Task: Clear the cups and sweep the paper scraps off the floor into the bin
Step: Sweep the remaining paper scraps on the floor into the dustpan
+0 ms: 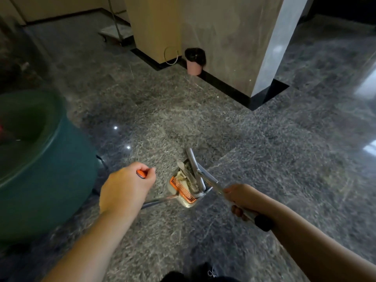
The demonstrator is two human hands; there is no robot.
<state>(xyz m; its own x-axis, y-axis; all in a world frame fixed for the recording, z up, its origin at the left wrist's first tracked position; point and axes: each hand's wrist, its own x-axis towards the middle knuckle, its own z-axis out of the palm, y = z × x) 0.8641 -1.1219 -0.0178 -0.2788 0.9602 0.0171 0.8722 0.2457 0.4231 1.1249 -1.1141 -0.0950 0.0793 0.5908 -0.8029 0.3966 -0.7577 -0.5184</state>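
I am gripping the orange-capped dustpan handle (142,173) in my left hand (127,188), fingers curled tight round it, its metal shaft running down toward four o'clock to the dustpan (184,189) on the floor (264,159). The paper scraps (186,176) are lying inside the pan, heaped behind its orange comb. My right hand (243,197) is wrapping round the broom handle (213,183), whose long axis is slanting from five o'clock up to eleven, the broom head (194,165) resting in the pan. The pink bin (194,63), black-lined, is standing well apart at twelve o'clock against the pillar (234,47); I judge that carrying the loaded pan straight ahead comes next.
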